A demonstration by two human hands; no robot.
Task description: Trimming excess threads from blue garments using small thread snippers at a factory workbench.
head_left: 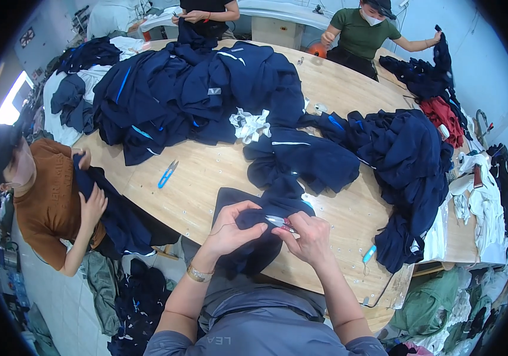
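The right hand (pixel 312 237) is closed in a pinch grip on small metal thread snips (pixel 279 222), the blades pointing toward the left hand. The left hand (pixel 230 228) is closed too, its fingers bunching a fold of the navy garment (pixel 254 249) and holding it taut just beside the blades; a thin thread seems to run down from that hand, though it is too fine to be sure. The garment lies at the near edge of the wooden worktop (pixel 200 190), draped partly over the edge toward the person's lap.

The step in hand looks like trimming loose threads off a seam. As a judgement, the next cut calls for the fabric to be kept stretched by the left hand and the snip tips set against the thread alone, clear of the cloth and the fingertips.

Farther out, a blue-handled snip (pixel 168 174) lies loose on the worktop to the left, a light-blue tool (pixel 369 254) near the right edge. More navy garments are heaped mid-table (pixel 194 89) and to the right (pixel 408 160), with a crumpled white scrap (pixel 250 124) between. A co-worker in a brown shirt (pixel 46 202) handles dark cloth at the left; two others work at the far side.
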